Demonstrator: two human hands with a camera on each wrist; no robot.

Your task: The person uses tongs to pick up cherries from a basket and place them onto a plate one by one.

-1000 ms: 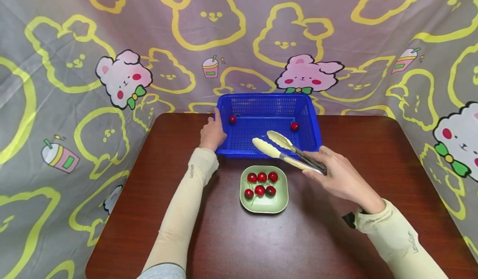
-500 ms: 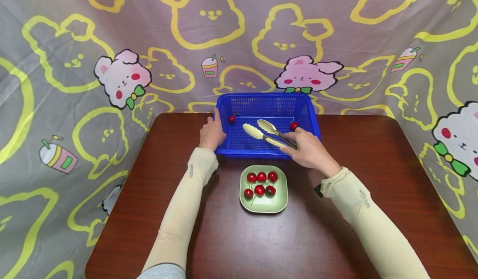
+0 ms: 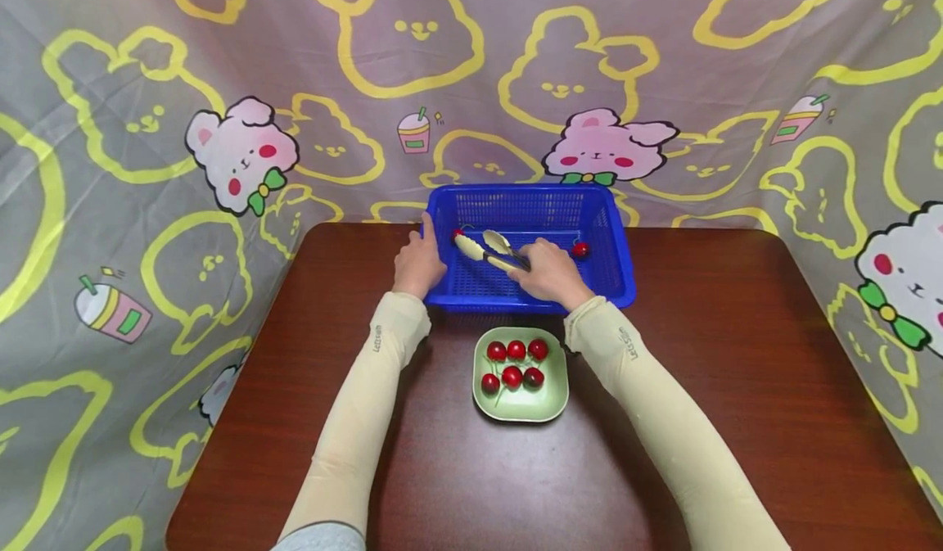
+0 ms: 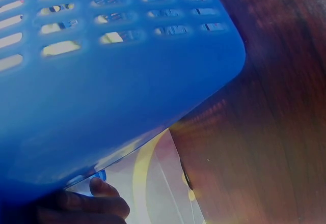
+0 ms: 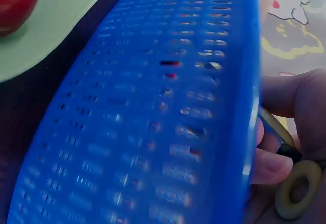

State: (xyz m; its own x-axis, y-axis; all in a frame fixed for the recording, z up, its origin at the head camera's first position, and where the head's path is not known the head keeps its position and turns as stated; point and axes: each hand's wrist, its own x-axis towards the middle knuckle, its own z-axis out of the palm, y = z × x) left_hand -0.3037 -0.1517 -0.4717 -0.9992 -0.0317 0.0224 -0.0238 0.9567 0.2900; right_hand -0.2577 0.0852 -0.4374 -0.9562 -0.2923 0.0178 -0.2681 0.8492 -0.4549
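My left hand (image 3: 420, 264) grips the left rim of a blue plastic basket (image 3: 622, 256); in the left wrist view its fingers (image 4: 109, 203) bend at the basket edge. My right hand (image 3: 552, 273) reaches over the basket's front, holding tongs (image 3: 471, 248) with cream scalloped tips and dark handles. The tong tips stand apart, pointing left, just in front of a red cherry (image 3: 458, 233) that they partly cover. A second cherry (image 3: 581, 250) lies near the basket's right side. In the right wrist view, the tongs' cream ring (image 5: 282, 203) shows by my fingers beyond the basket wall.
In front of the basket, a pale green square dish (image 3: 557, 395) holds several red cherries (image 3: 512, 377) with stems. Both stand on a brown wooden table (image 3: 707, 289). A patterned cloth (image 3: 471, 68) hangs close behind the basket and along both sides.
My right hand has moved left and forward with the tongs, from the basket's front right to the left cherry. The left hand has stayed on the rim.
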